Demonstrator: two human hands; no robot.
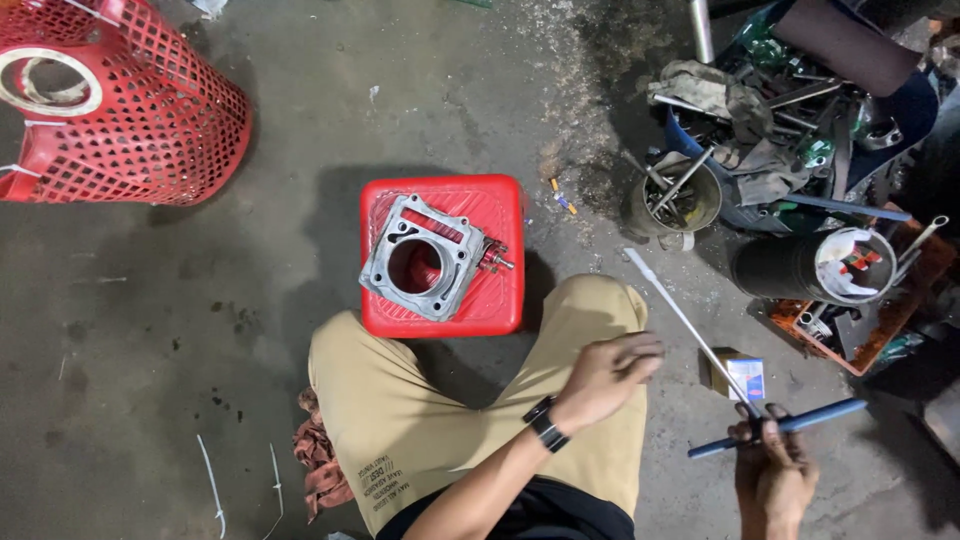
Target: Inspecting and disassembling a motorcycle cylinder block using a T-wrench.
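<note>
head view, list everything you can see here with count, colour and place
engine cylinder: 1, silver metal, on the stool
stool: 1, red, floor centre
basket: 1, red, top left, on its side
rag: 1, reddish, floor by the knee
tin of tools: 1, dull metal, right of the stool
tool pile: many, mixed, top right
black can: 1, right, on its side
small box: 1, brown and blue, floor
T-handle wrench: 1, silver shaft, blue handle
left hand: empty, over the knee
right hand: grips the wrench
</note>
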